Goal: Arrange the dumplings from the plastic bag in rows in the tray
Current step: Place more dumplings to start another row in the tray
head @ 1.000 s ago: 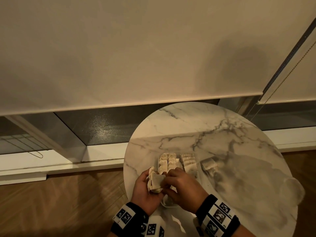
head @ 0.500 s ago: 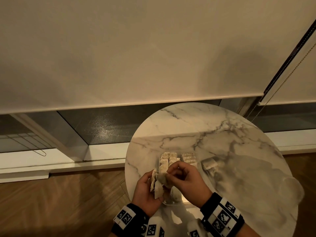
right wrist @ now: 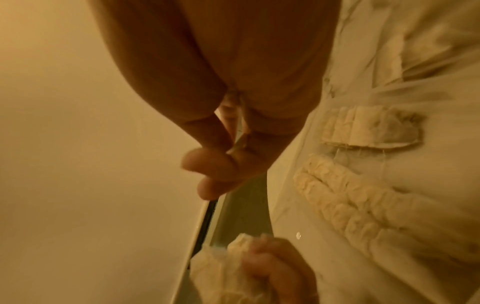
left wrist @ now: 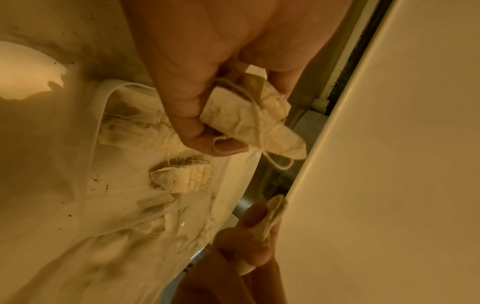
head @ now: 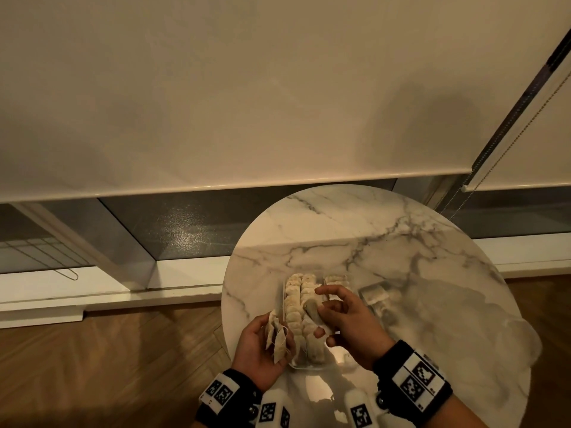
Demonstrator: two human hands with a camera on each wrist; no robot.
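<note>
While leaning over the tray (head: pixel 309 367), looking past it at a pale roller blind (head: pixel 247 88) hanging well behind it. Working at a round marble table (head: pixel 401 242) carrying the tray near its close edge. Keeping the clear plastic bag (head: pixel 448 319) lying crumpled just to the right of the tray, with a few dumplings (head: pixel 375 293) showing inside it at the end nearest the tray.

Holding the right hand (head: pixel 349 325) above the middle of the tray and the left hand (head: pixel 256 350) just off the tray's left rim, over the table edge. Filling the tray in lines: two long rows (head: pixel 293 304) running side by side along its left part, and a short row (head: pixel 335 278) sitting at its far right corner.

Gripping a bundle of dumplings (left wrist: pixel 246 111) in the left hand, fingers (left wrist: pixel 189 98) curling round it and a thin string looping over the bundle. Pinching a single dumpling (head: pixel 312 310) between the right thumb and fingertips, just above the long rows, with the right forefinger stretching out over the tray.
</note>
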